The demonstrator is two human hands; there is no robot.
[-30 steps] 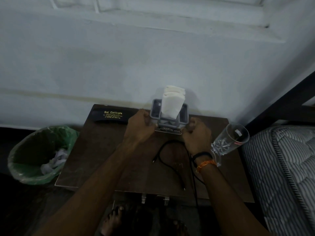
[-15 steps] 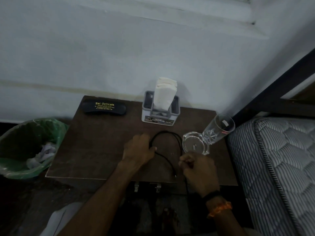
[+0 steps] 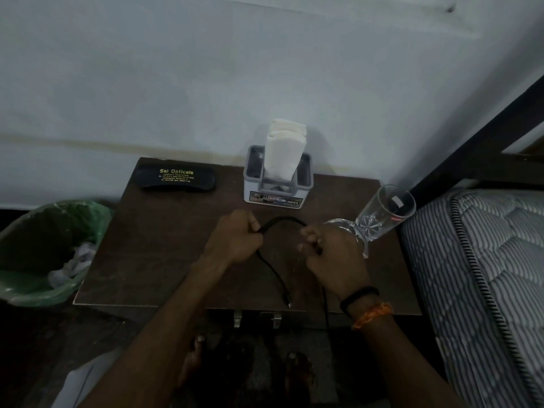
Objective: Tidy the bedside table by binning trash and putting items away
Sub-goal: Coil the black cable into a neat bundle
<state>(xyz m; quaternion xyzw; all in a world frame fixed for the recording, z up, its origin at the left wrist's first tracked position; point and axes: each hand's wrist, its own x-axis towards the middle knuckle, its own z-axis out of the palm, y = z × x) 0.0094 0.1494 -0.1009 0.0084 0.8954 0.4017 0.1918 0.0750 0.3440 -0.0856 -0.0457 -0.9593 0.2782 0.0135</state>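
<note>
Nearest the camera, two bare feet (image 3: pixel 244 369) stand on the dark floor in front of the bedside table (image 3: pixel 164 248), below its front edge. On the table, a thin black cable (image 3: pixel 275 273) is gripped by both hands. The left hand (image 3: pixel 232 241) is closed in a fist around the cable near the middle of the table top, and from it one end runs toward the front edge, its plug lying on the wood. The right hand (image 3: pixel 331 254) is closed on the cable too, just to the right of the left hand, and a strand drops from it over the table's front edge. Between the two fists the cable arches in a loop. A clear glass (image 3: pixel 382 214) stands on the table behind the right hand, near the right edge. Further back, a grey holder (image 3: pixel 276 188) with white napkins (image 3: pixel 284 153) sits at the rear of the table against the wall, and a black glasses case (image 3: pixel 175 179) lies at the rear left corner. Left of the table is a bin (image 3: pixel 32 278) with a green liner and crumpled paper inside. Right of the table lies a striped mattress (image 3: pixel 482 278).
</note>
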